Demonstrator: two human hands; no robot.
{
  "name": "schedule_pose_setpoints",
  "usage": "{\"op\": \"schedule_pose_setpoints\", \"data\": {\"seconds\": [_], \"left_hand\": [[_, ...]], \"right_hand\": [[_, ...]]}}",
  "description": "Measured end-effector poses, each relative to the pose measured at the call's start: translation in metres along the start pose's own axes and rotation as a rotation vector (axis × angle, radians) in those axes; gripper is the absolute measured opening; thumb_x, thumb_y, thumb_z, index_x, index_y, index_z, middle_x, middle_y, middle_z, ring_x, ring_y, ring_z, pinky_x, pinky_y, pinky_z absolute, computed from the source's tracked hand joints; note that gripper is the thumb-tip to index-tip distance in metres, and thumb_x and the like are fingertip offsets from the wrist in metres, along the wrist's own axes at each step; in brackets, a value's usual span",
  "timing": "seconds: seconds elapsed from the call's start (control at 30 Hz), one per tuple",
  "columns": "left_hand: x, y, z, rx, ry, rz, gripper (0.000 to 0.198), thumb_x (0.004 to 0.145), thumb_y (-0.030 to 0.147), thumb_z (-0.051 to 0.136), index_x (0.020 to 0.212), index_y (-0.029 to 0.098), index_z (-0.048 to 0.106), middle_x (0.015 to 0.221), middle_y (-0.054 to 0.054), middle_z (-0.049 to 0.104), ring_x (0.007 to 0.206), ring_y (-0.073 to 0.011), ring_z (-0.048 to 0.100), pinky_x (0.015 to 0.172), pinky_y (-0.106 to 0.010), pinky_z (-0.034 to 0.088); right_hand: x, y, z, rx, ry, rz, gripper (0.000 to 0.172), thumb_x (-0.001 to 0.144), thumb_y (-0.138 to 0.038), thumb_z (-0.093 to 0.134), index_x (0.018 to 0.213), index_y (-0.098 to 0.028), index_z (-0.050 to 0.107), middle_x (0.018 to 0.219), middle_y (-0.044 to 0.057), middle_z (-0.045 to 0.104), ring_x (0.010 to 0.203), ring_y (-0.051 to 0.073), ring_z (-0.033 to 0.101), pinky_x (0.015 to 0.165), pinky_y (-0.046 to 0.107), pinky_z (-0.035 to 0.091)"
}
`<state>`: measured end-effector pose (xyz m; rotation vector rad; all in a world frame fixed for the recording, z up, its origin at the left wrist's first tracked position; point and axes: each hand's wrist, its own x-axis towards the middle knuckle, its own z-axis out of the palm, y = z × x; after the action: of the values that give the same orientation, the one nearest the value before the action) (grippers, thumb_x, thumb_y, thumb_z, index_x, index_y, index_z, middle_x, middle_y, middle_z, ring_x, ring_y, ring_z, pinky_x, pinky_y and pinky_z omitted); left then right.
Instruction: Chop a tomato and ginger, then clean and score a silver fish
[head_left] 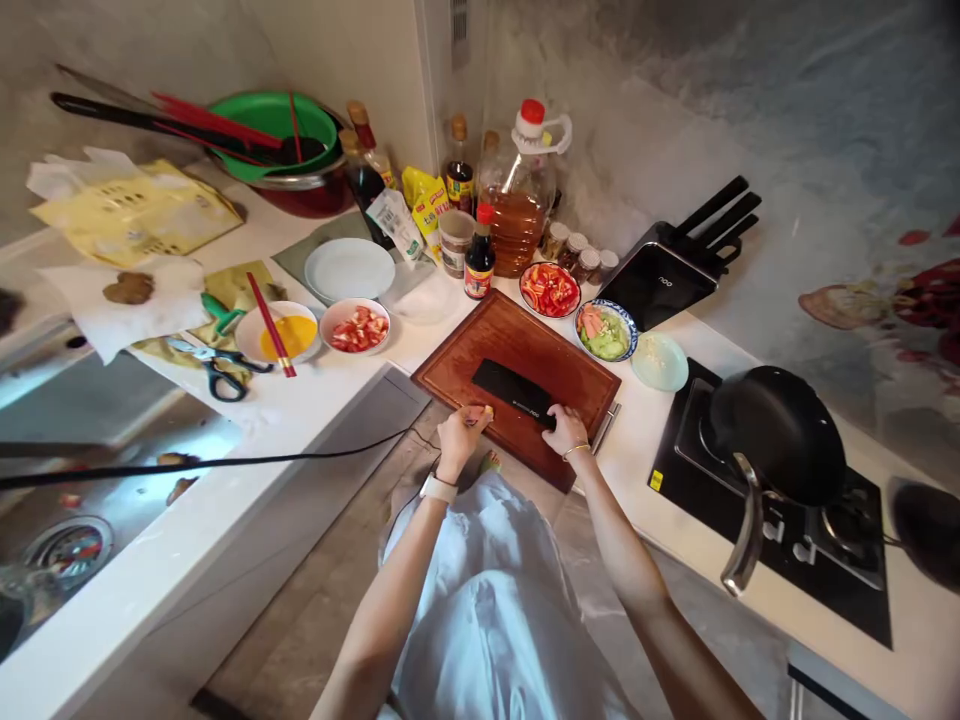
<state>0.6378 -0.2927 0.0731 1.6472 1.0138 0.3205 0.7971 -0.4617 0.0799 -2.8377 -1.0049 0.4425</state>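
apparently the right hand (566,431) holds a knife (511,390).

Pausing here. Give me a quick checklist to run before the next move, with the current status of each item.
1. Right hand on the black cleaver: ok, its grip is at the right end.
2. Left hand off the blade: ok, but the gap looks narrow.
3. What the left hand pinches: cannot tell, too small to identify.
4. Wooden cutting board steady: cannot tell, its underside is hidden.
5. Blue-rimmed bowl off the board: ok, it stands beyond the far edge.
6. Burner under the wok off: cannot tell, the wok covers it.
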Motion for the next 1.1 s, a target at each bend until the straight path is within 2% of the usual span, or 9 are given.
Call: {"op": "schedule_pose_setpoints", "data": {"seconds": [0.1, 0.2, 0.3, 0.4, 0.57, 0.67, 0.77, 0.9, 1.1], "left_hand": [[0.004, 0.005, 0.013, 0.196, 0.158, -0.047, 0.027, 0.073, 0.048, 0.067, 0.075, 0.021, 0.071, 0.075, -0.007, 0.072, 0.073, -0.0222, 0.066, 0.067, -0.028, 0.041], [0.010, 0.010, 0.024, 0.249, 0.193, -0.039, 0.027, 0.077, 0.046, 0.064, 0.078, 0.020, 0.070, 0.077, -0.008, 0.072, 0.070, -0.0206, 0.065, 0.064, -0.026, 0.040], [0.017, 0.019, 0.038, 0.181, 0.173, 0.005, 0.027, 0.080, 0.043, 0.061, 0.084, 0.018, 0.070, 0.081, -0.010, 0.072, 0.070, -0.0208, 0.065, 0.066, -0.027, 0.041], [0.020, 0.026, 0.048, 0.167, 0.148, 0.019, 0.030, 0.083, 0.042, 0.057, 0.094, 0.017, 0.069, 0.089, -0.012, 0.072, 0.074, -0.0220, 0.066, 0.070, -0.029, 0.044], [0.020, 0.026, 0.050, 0.153, 0.148, -0.038, 0.027, 0.088, 0.037, 0.049, 0.093, 0.017, 0.066, 0.089, -0.011, 0.071, 0.079, -0.0214, 0.067, 0.073, -0.029, 0.046], [0.021, 0.024, 0.048, 0.164, 0.139, -0.053, 0.022, 0.087, 0.036, 0.051, 0.087, 0.017, 0.063, 0.083, -0.009, 0.070, 0.075, -0.0204, 0.066, 0.071, -0.028, 0.045], [0.021, 0.027, 0.048, 0.297, 0.077, -0.037, 0.023, 0.089, 0.033, 0.047, 0.083, 0.018, 0.062, 0.078, -0.010, 0.067, 0.073, -0.0221, 0.064, 0.070, -0.030, 0.042], [0.021, 0.033, 0.050, 0.389, 0.041, -0.010, 0.022, 0.090, 0.029, 0.044, 0.085, 0.017, 0.062, 0.073, -0.011, 0.063, 0.075, -0.0238, 0.062, 0.074, -0.032, 0.040], [0.024, 0.033, 0.048, 0.584, -0.029, 0.012, 0.022, 0.090, 0.021, 0.038, 0.083, 0.016, 0.059, 0.080, -0.010, 0.064, 0.079, -0.0219, 0.061, 0.073, -0.031, 0.042]], "right_hand": [[0.010, 0.005, -0.008, 0.073, -0.092, -0.016, 0.035, 0.075, -0.024, 0.061, 0.109, -0.019, 0.058, 0.094, 0.008, 0.069, 0.086, 0.022, 0.065, 0.077, 0.030, 0.045], [0.006, 0.005, -0.012, 0.228, -0.077, -0.032, 0.027, 0.086, -0.038, 0.053, 0.105, -0.020, 0.059, 0.092, 0.008, 0.071, 0.083, 0.022, 0.067, 0.072, 0.029, 0.046], [-0.008, -0.001, -0.011, 0.407, -0.077, -0.003, 0.039, 0.094, -0.050, 0.034, 0.095, -0.022, 0.062, 0.088, 0.010, 0.072, 0.084, 0.023, 0.068, 0.071, 0.029, 0.046], [-0.024, -0.011, -0.006, 0.503, -0.126, 0.052, 0.046, 0.095, -0.052, 0.028, 0.091, -0.022, 0.063, 0.087, 0.011, 0.072, 0.083, 0.025, 0.068, 0.069, 0.030, 0.046], [-0.043, -0.022, -0.002, 0.583, -0.205, 0.090, 0.047, 0.094, -0.053, 0.027, 0.091, -0.023, 0.063, 0.086, 0.011, 0.071, 0.081, 0.025, 0.068, 0.068, 0.031, 0.046], [-0.052, -0.023, -0.005, 0.574, -0.222, 0.082, 0.048, 0.094, -0.052, 0.024, 0.087, -0.023, 0.062, 0.082, 0.011, 0.070, 0.077, 0.025, 0.067, 0.067, 0.032, 0.046], [-0.058, -0.022, -0.011, 0.556, -0.223, 0.086, 0.047, 0.094, -0.052, 0.025, 0.086, -0.024, 0.062, 0.079, 0.011, 0.069, 0.077, 0.026, 0.066, 0.067, 0.033, 0.045], [-0.065, -0.018, -0.021, 0.539, -0.251, 0.095, 0.045, 0.095, -0.050, 0.026, 0.092, -0.025, 0.064, 0.077, 0.010, 0.068, 0.075, 0.024, 0.066, 0.066, 0.032, 0.045], [-0.070, -0.014, -0.038, 0.399, -0.290, 0.069, 0.045, 0.097, -0.045, 0.028, 0.101, -0.020, 0.065, 0.078, 0.009, 0.069, 0.073, 0.021, 0.066, 0.061, 0.027, 0.041]]}}
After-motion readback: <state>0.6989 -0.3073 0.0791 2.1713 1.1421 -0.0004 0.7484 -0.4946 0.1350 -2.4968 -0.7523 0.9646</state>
